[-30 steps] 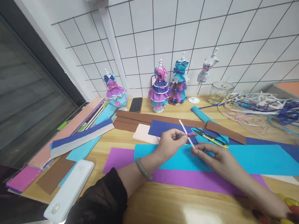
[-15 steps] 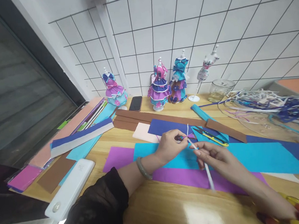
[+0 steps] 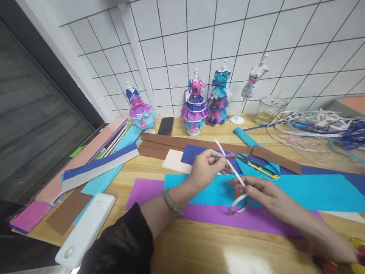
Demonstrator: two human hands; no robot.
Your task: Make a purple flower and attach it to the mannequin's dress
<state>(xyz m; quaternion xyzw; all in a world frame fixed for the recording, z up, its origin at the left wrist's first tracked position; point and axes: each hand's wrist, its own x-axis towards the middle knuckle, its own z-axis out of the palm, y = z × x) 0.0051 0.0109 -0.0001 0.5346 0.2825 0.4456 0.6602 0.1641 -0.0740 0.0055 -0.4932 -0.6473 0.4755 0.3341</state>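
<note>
My left hand (image 3: 206, 167) pinches a small gathered purple piece (image 3: 229, 155), with a bit of teal near the fingertips. Whether it is paper or cloth I cannot tell. Between the thumb and fingers of my right hand (image 3: 265, 191) is a narrow white strip (image 3: 236, 174). Its straight end rises past the purple piece, and its other end curls in a loop below the hand. Under both hands lie a turquoise sheet (image 3: 318, 189) and a purple sheet (image 3: 214, 213). Scissors with yellow handles (image 3: 258, 167) rest just beyond my right hand.
Several small dressed mannequins (image 3: 194, 110) stand along the tiled wall, beside a bare one (image 3: 251, 86). A phone (image 3: 166, 126), brown strips (image 3: 170, 143), a glass jar (image 3: 269, 110) and tangled ribbon scraps (image 3: 322, 124) lie behind. A white lamp-like device (image 3: 86, 230) is at left.
The white strip hung down below my right hand; now its straight end points upward across the purple piece and the rest curls. My left hand has lifted slightly with the purple piece.
</note>
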